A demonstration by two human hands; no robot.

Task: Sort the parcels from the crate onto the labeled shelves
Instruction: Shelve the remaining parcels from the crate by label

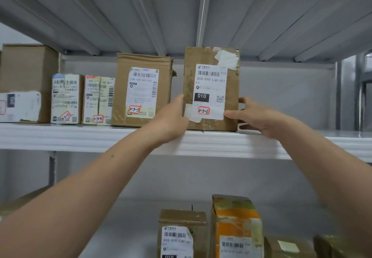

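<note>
The white metal shelf point(80, 137) is filled with a row of parcels standing upright. At its right end the brown cardboard parcel point(211, 84) is found, resting on the shelf board near the front rim; its white label is marked 3-3-6 in a red frame, and its top corner is covered with glossy tape.

The parcel is held from both sides. The left hand point(173, 121) is laid against the left edge, the thumb pointing up along it and the fingers bent at the lower corner. The right hand point(255, 117) is closed on the right edge, with the thumb pressed on the front face and the fingers curled round the side.

Just beside it to the left the crumpled box 3-3-5 point(141, 90) is seen; then the narrow carton 3-3-4 point(98, 101) and the narrow carton 3-3-3 point(65, 98), touching each other; then a white flat packet point(20, 107) in front of a large plain box point(26, 66).

On the lower shelf point(130, 227) a small taped box point(181, 233) and an orange carton point(235, 223) are placed close together. The ribbed underside point(141, 16) of the upper shelf is smooth and grey.
</note>
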